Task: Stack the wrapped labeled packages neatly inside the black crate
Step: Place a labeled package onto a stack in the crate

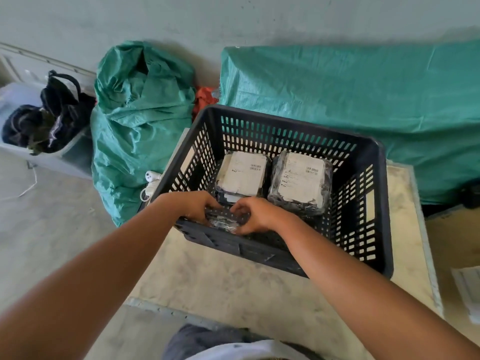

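Note:
A black slotted crate (374, 157) stands on a pale slab. Inside it, against the far wall, two dark wrapped packages with white labels lie side by side: the left package (242, 174) and the right package (301, 179). A third dark wrapped package (225, 220) is at the crate's near left corner, mostly hidden by my hands. My left hand (197, 206) grips its left side and my right hand (255, 215) grips its right side, both just over the crate's near rim.
The pale slab (220, 276) under the crate has bare surface in front. A green sack (137, 120) stands left of the crate, a green tarp (350, 100) behind it. A grey bin (75, 157) with dark cloth is at far left. White papers (467, 289) lie at right.

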Available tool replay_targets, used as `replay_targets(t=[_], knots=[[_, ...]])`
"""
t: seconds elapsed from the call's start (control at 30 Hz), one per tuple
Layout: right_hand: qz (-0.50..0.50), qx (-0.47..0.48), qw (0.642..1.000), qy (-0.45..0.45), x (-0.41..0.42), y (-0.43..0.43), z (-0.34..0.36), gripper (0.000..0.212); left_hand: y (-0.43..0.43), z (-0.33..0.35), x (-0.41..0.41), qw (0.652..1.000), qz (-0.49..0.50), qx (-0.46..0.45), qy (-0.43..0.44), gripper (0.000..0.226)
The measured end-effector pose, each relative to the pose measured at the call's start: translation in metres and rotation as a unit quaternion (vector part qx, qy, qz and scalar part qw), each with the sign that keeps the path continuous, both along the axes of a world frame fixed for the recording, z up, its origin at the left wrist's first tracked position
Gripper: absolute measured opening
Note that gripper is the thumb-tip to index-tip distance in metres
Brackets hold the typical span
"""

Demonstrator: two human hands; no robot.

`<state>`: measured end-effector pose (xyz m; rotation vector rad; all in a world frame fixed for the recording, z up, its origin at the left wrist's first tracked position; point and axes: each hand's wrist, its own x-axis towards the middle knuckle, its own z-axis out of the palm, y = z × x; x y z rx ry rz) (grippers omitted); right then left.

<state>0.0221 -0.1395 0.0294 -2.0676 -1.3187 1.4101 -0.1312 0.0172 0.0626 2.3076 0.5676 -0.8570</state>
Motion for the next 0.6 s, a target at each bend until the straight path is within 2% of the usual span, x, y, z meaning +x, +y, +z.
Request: replay_targets(t=[0.1,0.17,0.27,0.37,0.5,0.6], knots=[[-0.019,0.015,0.999,0.033,-0.001,-0.002,-0.001,0.073,0.005,-0.003,0.001,0.999,-0.042,0.020,0.010,0.043],[-0.047,0.029,0.997,0.052,0.003,-0.004,-0.001,0.070,0.009,-0.004,0.003,0.998,-0.058,0.029,0.001,0.042],[-0.102,0.075,0.991,0.036,0.011,-0.006,0.000,0.051,0.013,-0.008,0.007,0.993,-0.095,0.072,-0.021,0.067],[-0.113,0.101,0.988,-0.011,0.015,-0.005,-0.001,0.036,0.016,-0.015,0.011,0.989,-0.085,0.117,-0.035,0.094],[-0.094,0.070,0.993,-0.019,0.016,-0.004,-0.002,0.053,0.023,-0.021,0.014,0.994,-0.049,0.076,-0.055,0.093],[-0.112,0.087,0.990,-0.023,0.016,-0.001,-0.003,0.053,0.026,-0.020,0.012,0.995,-0.047,0.046,-0.074,0.092]])
